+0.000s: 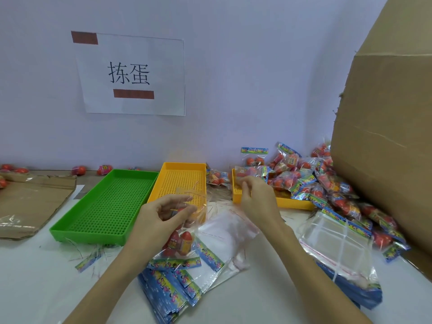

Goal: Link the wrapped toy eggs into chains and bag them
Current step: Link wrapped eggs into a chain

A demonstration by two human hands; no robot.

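Both hands work over the middle of the white worktop (35,288). Left hand (161,218), fingers curled, pinches a crinkled clear plastic bag (191,199) just in front of the near end of the yellow tray (180,181). Right hand (257,197) reaches toward the second yellow tray (287,202), fingers bent at a wrapped egg pack (247,171); whether it has a firm hold cannot be told. Wrapped toy eggs (181,242) lie beneath the left hand among printed header cards (173,265); many finished packs (304,178) are heaped at far right against the cardboard box (385,136). A green tray (109,202) stands to the left, and a stack of clear bags (336,244) lies to the right.

Risks, as judged: the thin bag may collapse or slip from a one-handed pinch, so eggs miss its mouth; the leaning heap of packs may slide off the tray; loose eggs may roll across the worktop.
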